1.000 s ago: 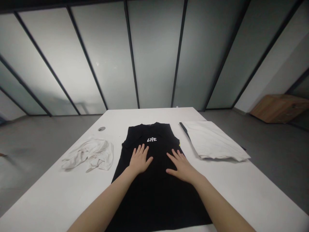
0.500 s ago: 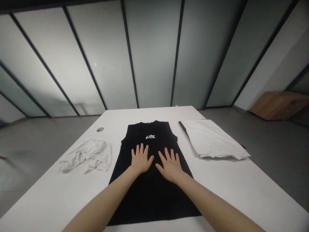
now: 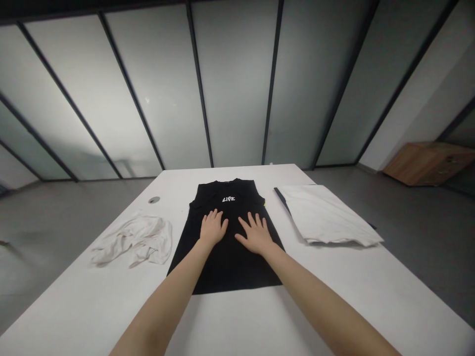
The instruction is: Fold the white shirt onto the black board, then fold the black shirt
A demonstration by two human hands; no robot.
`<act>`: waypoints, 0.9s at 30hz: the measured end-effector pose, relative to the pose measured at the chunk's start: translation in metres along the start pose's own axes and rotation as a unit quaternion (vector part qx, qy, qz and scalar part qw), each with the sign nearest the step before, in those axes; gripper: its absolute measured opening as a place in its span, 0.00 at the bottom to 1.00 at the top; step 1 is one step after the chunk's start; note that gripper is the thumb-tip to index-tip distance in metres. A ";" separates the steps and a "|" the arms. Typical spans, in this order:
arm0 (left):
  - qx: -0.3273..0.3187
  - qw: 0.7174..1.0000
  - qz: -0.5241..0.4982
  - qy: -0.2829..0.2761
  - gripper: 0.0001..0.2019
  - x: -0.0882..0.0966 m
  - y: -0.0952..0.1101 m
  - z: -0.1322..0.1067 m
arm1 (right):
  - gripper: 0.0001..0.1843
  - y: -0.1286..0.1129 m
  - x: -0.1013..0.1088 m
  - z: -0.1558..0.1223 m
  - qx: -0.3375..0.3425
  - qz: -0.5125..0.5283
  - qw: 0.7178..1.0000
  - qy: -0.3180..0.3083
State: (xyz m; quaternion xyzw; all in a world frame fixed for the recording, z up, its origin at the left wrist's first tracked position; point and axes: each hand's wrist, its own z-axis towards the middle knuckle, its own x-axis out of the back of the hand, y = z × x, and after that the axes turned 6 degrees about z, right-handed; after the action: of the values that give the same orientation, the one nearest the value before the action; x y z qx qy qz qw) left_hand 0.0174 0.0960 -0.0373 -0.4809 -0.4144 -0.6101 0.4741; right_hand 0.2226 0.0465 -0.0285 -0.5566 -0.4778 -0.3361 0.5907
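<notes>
A black sleeveless shirt (image 3: 230, 272) with small white lettering near its neck lies spread flat on the white table (image 3: 230, 326), its collar toward the far edge. My left hand (image 3: 213, 228) rests palm down on the left half of the shirt, below the lettering, fingers pointing away from me. On the right half, my right hand (image 3: 255, 234) lies flat with its fingers spread. Neither hand grips the cloth.
A crumpled white garment (image 3: 135, 240) lies to the left. To the right is a flat white garment (image 3: 326, 212) with dark cloth showing at its edges. A round grommet (image 3: 154, 200) sits in the tabletop. Beyond stands a frosted glass partition (image 3: 237, 89).
Both hands have moved forward, and the black shirt has slid with them toward the far edge. Its near hem is now farther from me, with bare tabletop showing in front of it.
</notes>
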 end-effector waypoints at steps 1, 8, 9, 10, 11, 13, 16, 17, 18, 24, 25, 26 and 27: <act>0.002 1.000 -0.002 0.023 0.27 0.002 -0.005 -0.010 | 0.45 0.004 -0.002 -0.009 0.005 0.003 1.000 0.001; -0.017 0.999 0.033 -0.020 0.29 0.006 -0.054 -0.080 | 0.44 0.039 -0.003 -0.079 -0.035 0.014 0.999 -0.021; -0.024 0.999 0.038 -0.030 0.30 0.007 -0.056 -0.085 | 0.44 0.043 0.000 -0.087 -0.041 0.015 0.999 -0.031; -0.027 0.998 0.041 -0.039 0.30 0.008 -0.055 -0.089 | 0.44 0.046 0.004 -0.093 -0.048 0.018 0.998 -0.044; -0.022 0.998 0.046 -0.047 0.30 0.009 -0.052 -0.091 | 0.44 0.049 0.009 -0.099 -0.056 0.022 0.997 -0.057; 0.005 0.996 0.060 -0.062 0.30 0.012 -0.043 -0.093 | 0.45 0.054 0.017 -0.107 -0.072 0.032 0.994 -0.070; 0.051 0.992 0.082 -0.077 0.33 0.014 -0.028 -0.097 | 0.44 0.058 0.025 -0.114 -0.086 0.044 0.995 -0.030; 0.057 0.992 0.087 -0.076 0.34 0.013 -0.026 -0.099 | 0.41 0.059 0.026 -0.114 -0.089 0.051 0.995 -0.008; 0.060 0.992 0.089 -0.071 0.34 0.013 -0.025 -0.102 | 0.38 0.060 0.026 -0.114 -0.095 0.062 0.993 0.013; 0.003 0.997 0.077 -0.016 0.33 0.010 -0.033 -0.119 | 0.32 0.067 0.024 -0.112 -0.137 0.180 0.973 0.034; -0.039 0.997 0.064 -0.009 0.33 0.012 -0.031 -0.122 | 0.33 0.069 0.024 -0.113 -0.128 0.197 0.972 0.025; -0.089 0.995 0.047 -0.007 0.33 0.014 -0.027 -0.124 | 0.34 0.070 0.025 -0.113 -0.119 0.212 0.970 0.015; -0.143 0.989 0.027 -0.009 0.33 0.016 -0.021 -0.126 | 0.35 0.070 0.026 -0.113 -0.114 0.225 0.968 0.002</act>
State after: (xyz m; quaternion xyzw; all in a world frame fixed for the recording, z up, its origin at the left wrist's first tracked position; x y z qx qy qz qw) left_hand -0.0289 -0.0236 -0.0468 -0.5605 -0.3140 -0.6455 0.4131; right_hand 0.3177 -0.0500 -0.0196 -0.7126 -0.2980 -0.2479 0.5847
